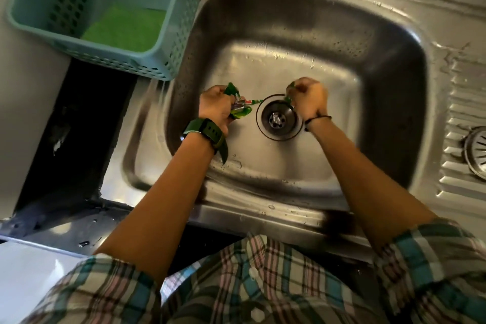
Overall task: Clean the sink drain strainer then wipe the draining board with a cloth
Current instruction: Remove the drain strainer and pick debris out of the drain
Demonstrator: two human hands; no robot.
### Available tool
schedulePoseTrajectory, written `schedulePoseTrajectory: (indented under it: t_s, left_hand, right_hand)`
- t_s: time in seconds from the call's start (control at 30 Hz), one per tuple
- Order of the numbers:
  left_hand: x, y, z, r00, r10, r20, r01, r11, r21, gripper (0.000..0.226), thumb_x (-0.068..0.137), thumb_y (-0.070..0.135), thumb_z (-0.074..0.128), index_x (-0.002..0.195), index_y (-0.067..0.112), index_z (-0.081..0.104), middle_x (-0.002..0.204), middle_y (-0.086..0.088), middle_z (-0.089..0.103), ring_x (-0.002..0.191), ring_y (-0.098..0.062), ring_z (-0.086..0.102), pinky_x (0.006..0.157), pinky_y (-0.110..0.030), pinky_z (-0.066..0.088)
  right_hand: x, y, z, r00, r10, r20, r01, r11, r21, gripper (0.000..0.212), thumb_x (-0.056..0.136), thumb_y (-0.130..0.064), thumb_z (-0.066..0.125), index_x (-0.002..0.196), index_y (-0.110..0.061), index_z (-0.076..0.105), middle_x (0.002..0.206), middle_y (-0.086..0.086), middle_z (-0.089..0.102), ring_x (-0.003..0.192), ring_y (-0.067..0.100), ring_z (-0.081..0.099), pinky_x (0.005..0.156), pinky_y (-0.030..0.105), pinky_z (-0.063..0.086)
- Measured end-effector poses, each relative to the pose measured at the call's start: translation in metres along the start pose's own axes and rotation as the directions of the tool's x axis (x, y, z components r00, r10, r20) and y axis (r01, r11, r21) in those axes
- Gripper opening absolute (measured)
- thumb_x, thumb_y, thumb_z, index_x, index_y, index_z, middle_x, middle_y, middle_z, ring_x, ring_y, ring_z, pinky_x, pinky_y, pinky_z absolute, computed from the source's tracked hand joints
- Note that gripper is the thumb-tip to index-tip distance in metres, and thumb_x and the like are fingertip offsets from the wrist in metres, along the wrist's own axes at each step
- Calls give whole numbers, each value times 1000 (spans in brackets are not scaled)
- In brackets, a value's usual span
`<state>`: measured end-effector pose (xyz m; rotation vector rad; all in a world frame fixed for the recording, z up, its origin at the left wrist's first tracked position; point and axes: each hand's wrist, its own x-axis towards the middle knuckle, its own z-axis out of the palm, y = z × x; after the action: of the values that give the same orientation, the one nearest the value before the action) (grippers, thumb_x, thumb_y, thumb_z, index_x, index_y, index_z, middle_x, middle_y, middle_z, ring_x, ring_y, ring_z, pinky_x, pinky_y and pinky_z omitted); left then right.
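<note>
Two hands are in the sink (pixel 389 34): left hand (pixel 217 108) grips green scraps (pixel 238 105), right hand (pixel 309 98) pinches more. Strainer (pixel 480 151) sits out on the draining board (pixel 457 102); wiping is not started

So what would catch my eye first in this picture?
Probably the two hands low in the steel sink: the left hand grips crumpled green wrapper scraps, and the right hand pinches another green bit beside the open drain. Next, the teal basket at upper left, and the round strainer on the draining board at right.
</note>
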<state>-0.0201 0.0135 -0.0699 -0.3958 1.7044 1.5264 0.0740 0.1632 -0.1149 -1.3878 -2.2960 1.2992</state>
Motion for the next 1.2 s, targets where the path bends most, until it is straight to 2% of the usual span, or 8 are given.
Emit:
schedulePoseTrajectory:
  t_s: [0.1, 0.37, 0.57, 0.67, 0.77, 0.97, 1.1, 1.2]
  left_hand:
    - [-8, 1, 20, 997, -1, 83, -2, 999, 47, 29, 86, -10, 43, 74, 13, 55, 74, -8, 59, 66, -19, 61, 72, -39, 54]
    - [-19, 16, 43, 967, -43, 253, 78, 989, -129, 15, 93, 2, 41, 95, 0, 56, 86, -12, 58, 79, -21, 58, 70, -35, 54]
    - [-7, 11, 25, 997, 32, 63, -34, 999, 31, 25, 86, -13, 42, 80, 8, 55, 79, -6, 60, 78, -21, 61, 82, -39, 53]
    - [-2, 9, 19, 999, 22, 43, -23, 1000, 18, 30, 86, -14, 41, 74, 10, 55, 77, -4, 58, 74, -17, 60, 89, -44, 53]
    - [-2, 5, 19, 999, 19, 37, -20, 1000, 17, 33, 86, -15, 39, 73, 10, 55, 77, -3, 58, 74, -17, 61, 91, -48, 51]
    - [-2, 4, 10, 998, 30, 46, -32, 999, 42, 35, 85, -17, 37, 74, 11, 54, 79, -3, 58, 75, -17, 62, 81, -41, 56]
    - [2, 9, 2, 999, 41, 12, -41, 998, 44, 34, 86, -16, 37, 73, 11, 54, 77, -5, 58, 72, -17, 62, 56, -25, 57]
    - [1, 8, 12, 999, 40, 22, -42, 996, 79, 30, 86, -15, 39, 77, 9, 55, 80, -6, 60, 73, -17, 62, 71, -32, 56]
  right_hand:
    - [-11, -33, -27, 994, -90, 66, 50, 890, 453, 23, 78, 3, 61, 78, -19, 54, 65, -1, 63, 49, 3, 58, 44, 18, 47]
    - [-25, -60, -17, 932, -276, 233, 288, 958, -17, 11, 77, -9, 70, 86, -5, 67, 75, -2, 56, 66, 6, 45, 58, 10, 36]
    - [-8, -42, -12, 936, 48, 348, -218, 856, 468, 27, 87, 4, 47, 86, -8, 70, 74, 7, 65, 61, 16, 54, 50, 21, 41]
    - [0, -9, 11, 958, 164, 236, -152, 986, -69, 22, 89, -4, 48, 98, 2, 67, 82, 17, 66, 65, 23, 60, 56, 29, 50]
    - [-4, 23, 32, 929, 73, 364, 182, 764, -619, 29, 90, -16, 50, 111, 1, 60, 116, 23, 62, 107, 38, 57, 88, 39, 48]
    - [-9, 31, 52, 907, -82, 413, 378, 590, -713, 27, 86, -3, 50, 112, 2, 53, 109, 22, 63, 99, 38, 61, 77, 41, 51]
    - [0, 12, 26, 995, 7, 101, 19, 966, -257, 13, 85, -9, 56, 91, -3, 66, 103, 21, 67, 80, 32, 63, 64, 34, 51]
    - [-2, -22, -14, 988, 90, 123, -133, 906, 402, 21, 81, -6, 64, 64, -17, 61, 78, 13, 68, 48, 10, 51, 39, 19, 38]
